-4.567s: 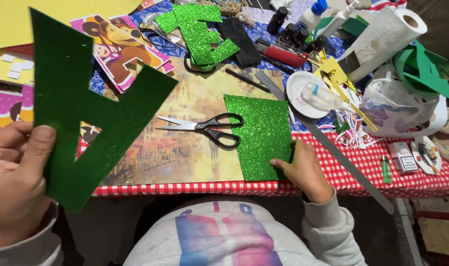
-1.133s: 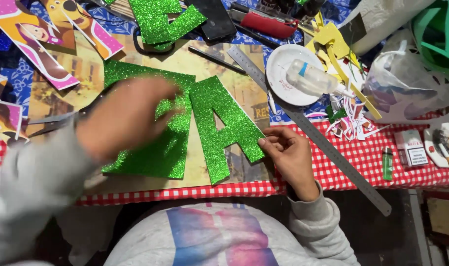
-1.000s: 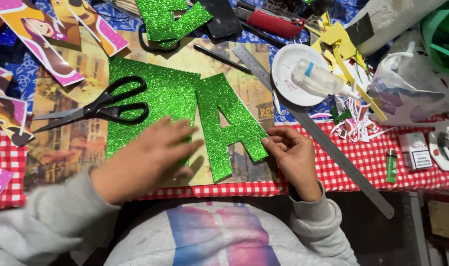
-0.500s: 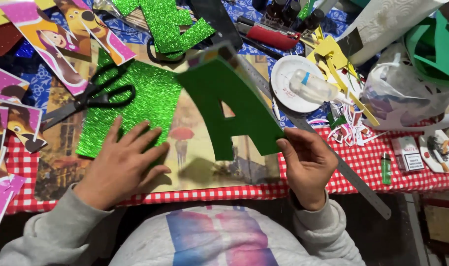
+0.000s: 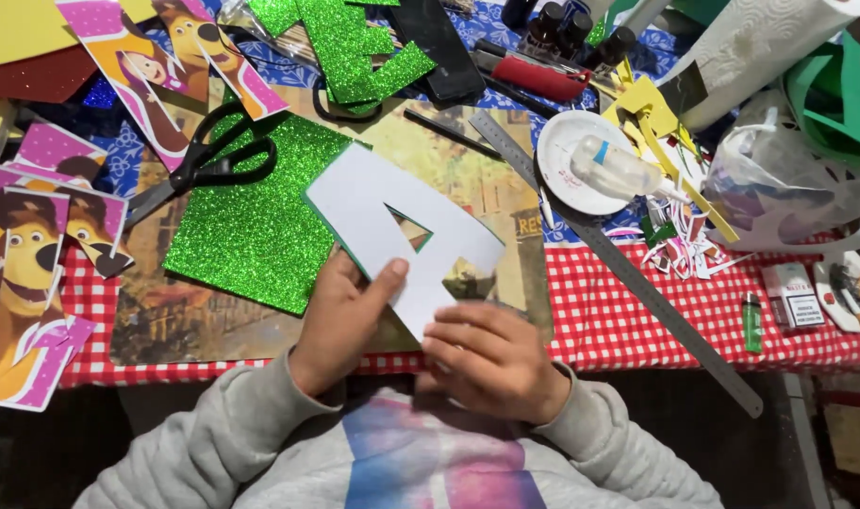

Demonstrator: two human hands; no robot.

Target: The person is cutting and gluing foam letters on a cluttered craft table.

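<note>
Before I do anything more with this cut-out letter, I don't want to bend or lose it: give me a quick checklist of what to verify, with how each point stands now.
1. Both hands on the letter: ok. Left hand and right hand hold the letter cut-out by its lower edge.
2. Which face is up: ok. The white back faces up; only a thin green edge shows.
3. Letter flat, unbent: cannot tell; it is tilted above the table.
4. Scissors clear of the hands: ok. The scissors lie on the green glitter sheet, apart from both hands.
5. Metal ruler out of the way: ok. The metal ruler lies to the right, untouched.
</note>
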